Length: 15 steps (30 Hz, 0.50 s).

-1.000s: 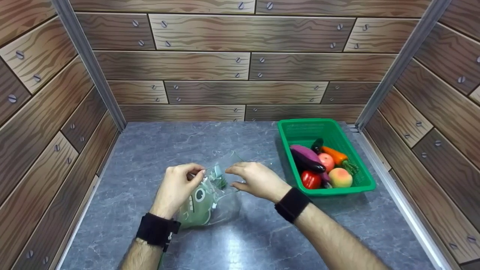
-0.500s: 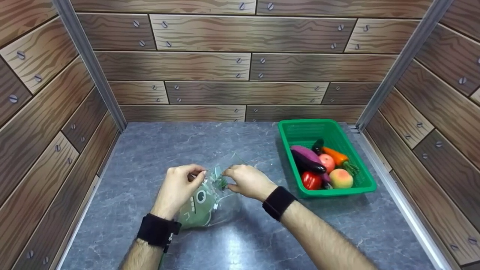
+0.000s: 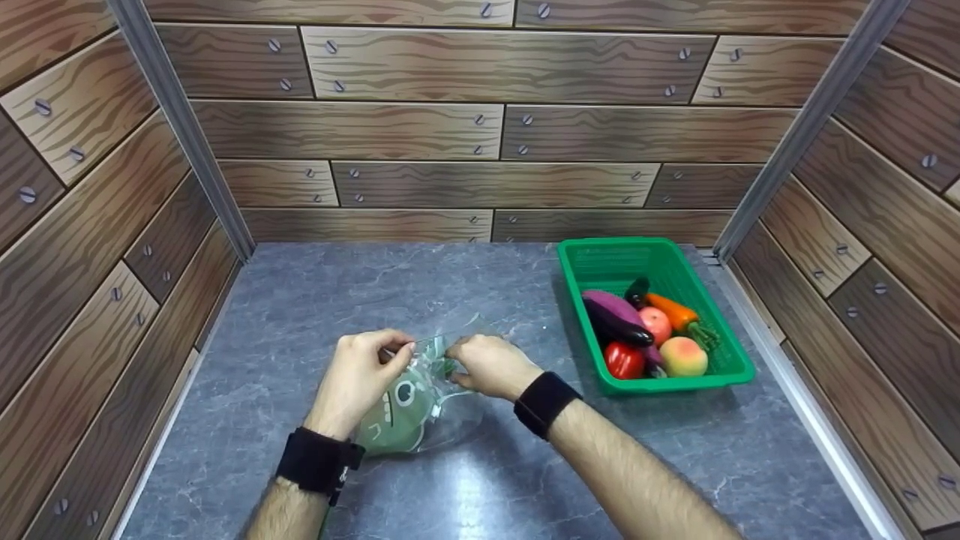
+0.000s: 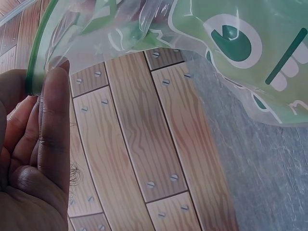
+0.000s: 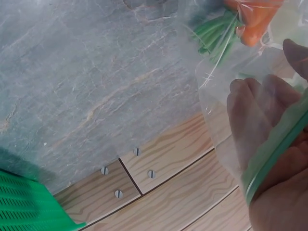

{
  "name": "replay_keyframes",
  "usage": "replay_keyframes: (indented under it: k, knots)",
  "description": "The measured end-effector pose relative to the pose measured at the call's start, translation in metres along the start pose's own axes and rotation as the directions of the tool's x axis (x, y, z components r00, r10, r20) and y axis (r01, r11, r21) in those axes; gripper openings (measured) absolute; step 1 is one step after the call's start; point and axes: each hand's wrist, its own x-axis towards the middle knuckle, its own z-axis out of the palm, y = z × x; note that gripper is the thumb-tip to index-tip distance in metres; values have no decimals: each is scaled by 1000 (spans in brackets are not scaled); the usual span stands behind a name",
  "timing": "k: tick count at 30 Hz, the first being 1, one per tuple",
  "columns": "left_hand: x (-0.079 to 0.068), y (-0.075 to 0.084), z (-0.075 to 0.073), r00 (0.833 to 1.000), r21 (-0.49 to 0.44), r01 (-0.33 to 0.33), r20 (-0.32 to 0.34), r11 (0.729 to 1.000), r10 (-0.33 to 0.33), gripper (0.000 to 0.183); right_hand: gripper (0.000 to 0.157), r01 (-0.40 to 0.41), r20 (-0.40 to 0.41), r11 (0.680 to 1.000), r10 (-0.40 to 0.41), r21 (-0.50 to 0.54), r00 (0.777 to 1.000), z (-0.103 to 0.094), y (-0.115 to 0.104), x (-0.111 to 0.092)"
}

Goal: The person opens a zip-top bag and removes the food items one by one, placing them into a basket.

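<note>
A clear zip bag (image 3: 394, 420) printed with a green cartoon face lies on the grey tabletop. My left hand (image 3: 356, 379) pinches the rim of its mouth; the left wrist view shows thumb and finger on the green zip strip (image 4: 36, 62). My right hand (image 3: 495, 367) reaches into the mouth from the right. In the right wrist view its fingers (image 5: 240, 110) lie inside behind the clear plastic, thumb apart, with nothing between them. Deeper in the bag is a carrot (image 5: 257, 24) with green leaves. The printed side hides other contents in the head view.
To the right, a green basket (image 3: 724, 371) holds an eggplant (image 3: 616, 319), a carrot (image 3: 670, 308), a peach (image 3: 683, 357), a red pepper (image 3: 624, 361) and other produce. Wood-patterned walls (image 3: 420, 131) enclose the table on the back and both sides.
My right hand has moved left and into the bag's mouth, and the bag's far edge has shifted with it. The left hand keeps its pinch in nearly the same place.
</note>
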Motion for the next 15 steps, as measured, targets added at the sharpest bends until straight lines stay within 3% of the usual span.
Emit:
replay_keyframes:
  k: [8,15]
  knots:
    - [-2,-3,1,1000,-4,10,6,1000,-10,8,17,-2,41,1000,3,-30,999,14,-1,0]
    - [-4,-6,2,1000,4,25,9,1000,-25,9,22,-18,11,996,19,-85,1000,30,0,-1]
